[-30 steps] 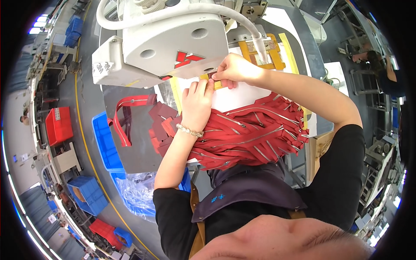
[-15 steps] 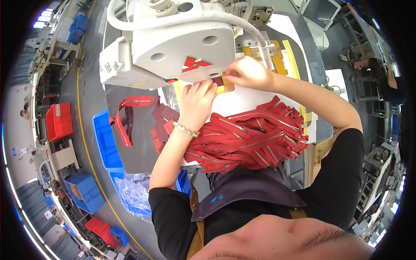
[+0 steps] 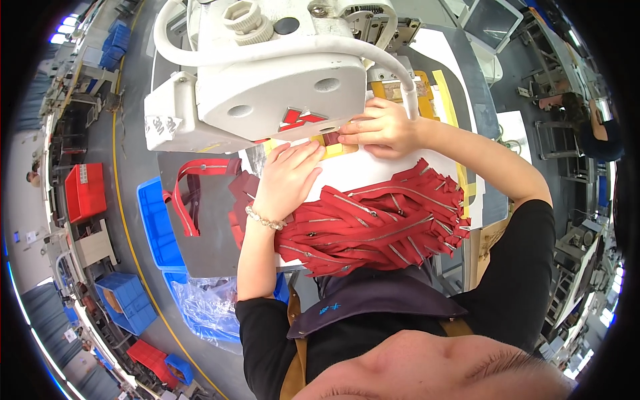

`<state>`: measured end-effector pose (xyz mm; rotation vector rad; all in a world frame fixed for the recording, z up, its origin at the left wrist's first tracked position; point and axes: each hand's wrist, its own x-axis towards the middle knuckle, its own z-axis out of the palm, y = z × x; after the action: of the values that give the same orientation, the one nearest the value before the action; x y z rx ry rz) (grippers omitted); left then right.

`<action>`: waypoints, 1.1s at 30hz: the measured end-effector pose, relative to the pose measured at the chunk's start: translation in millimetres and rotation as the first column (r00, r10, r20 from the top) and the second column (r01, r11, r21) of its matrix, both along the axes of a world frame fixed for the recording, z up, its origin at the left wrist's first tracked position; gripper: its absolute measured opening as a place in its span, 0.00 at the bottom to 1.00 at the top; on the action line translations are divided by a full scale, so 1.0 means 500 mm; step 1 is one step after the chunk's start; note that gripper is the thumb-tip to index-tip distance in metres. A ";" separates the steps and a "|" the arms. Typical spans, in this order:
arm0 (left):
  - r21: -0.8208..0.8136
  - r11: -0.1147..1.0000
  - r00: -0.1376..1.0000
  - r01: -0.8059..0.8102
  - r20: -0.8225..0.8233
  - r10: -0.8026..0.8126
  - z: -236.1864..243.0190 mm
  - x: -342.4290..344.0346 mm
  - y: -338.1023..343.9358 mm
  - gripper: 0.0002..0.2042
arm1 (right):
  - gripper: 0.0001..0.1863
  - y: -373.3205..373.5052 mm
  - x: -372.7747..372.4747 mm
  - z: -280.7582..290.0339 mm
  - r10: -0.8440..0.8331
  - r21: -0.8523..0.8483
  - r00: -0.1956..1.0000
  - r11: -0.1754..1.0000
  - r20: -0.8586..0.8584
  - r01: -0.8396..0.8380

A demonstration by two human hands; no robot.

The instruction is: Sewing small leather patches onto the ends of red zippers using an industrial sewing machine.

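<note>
A white machine head (image 3: 253,93) with a red emblem overhangs the work. Beneath its front, a small dark red piece (image 3: 331,139) lies in a yellow frame (image 3: 348,148). My right hand (image 3: 383,130) has curled fingers gripping at this piece. My left hand (image 3: 290,173) rests beside it on the left, fingers extended toward the frame and holding nothing. Below both hands lies a heap of red zipper strips (image 3: 373,227), with flat maroon and red pieces (image 3: 245,185) at its left, partly hidden by my left arm. A looped red zipper strip (image 3: 189,207) lies farther left.
Blue bins (image 3: 155,227), one with clear plastic (image 3: 203,307), sit left of the grey table (image 3: 203,257). Red crates (image 3: 85,192) and more blue crates (image 3: 125,300) line the floor beyond a yellow line. A co-worker (image 3: 593,137) is at the far right, near other workstations.
My left hand has shifted left, away from the red piece, its fingers stretching out more. My right hand stays at the piece, its fingers slightly repositioned. The whole view has shifted slightly.
</note>
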<state>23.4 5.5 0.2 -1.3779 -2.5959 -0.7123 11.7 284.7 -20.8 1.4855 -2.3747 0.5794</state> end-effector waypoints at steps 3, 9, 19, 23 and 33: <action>0.029 1.000 0.999 0.006 -0.035 -0.005 0.012 -0.007 -0.007 0.16 | 0.26 0.003 -0.003 -0.003 0.009 -0.035 0.999 0.999 0.040 -0.008; 0.061 0.998 0.999 -0.002 -0.049 0.005 0.022 -0.025 -0.016 0.13 | 0.25 -0.001 -0.011 0.000 0.012 -0.045 0.996 0.999 0.089 -0.008; 0.087 0.996 0.998 -0.019 -0.063 0.024 0.025 -0.021 -0.025 0.13 | 0.23 -0.007 0.002 -0.021 -0.006 -0.018 0.993 1.000 0.117 0.008; 0.044 0.998 0.997 -0.046 -0.063 0.049 0.022 -0.023 -0.040 0.12 | 0.23 -0.010 0.008 -0.007 -0.047 0.026 0.995 0.999 0.092 0.045; 0.093 0.996 0.999 -0.015 0.043 0.011 0.047 -0.013 -0.024 0.12 | 0.24 -0.008 0.002 0.000 -0.050 0.137 0.998 0.989 -0.031 0.054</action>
<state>16.9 -6.3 23.8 -1.3318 -2.5656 -0.8578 12.5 280.5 -21.0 1.4711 -2.4683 0.3875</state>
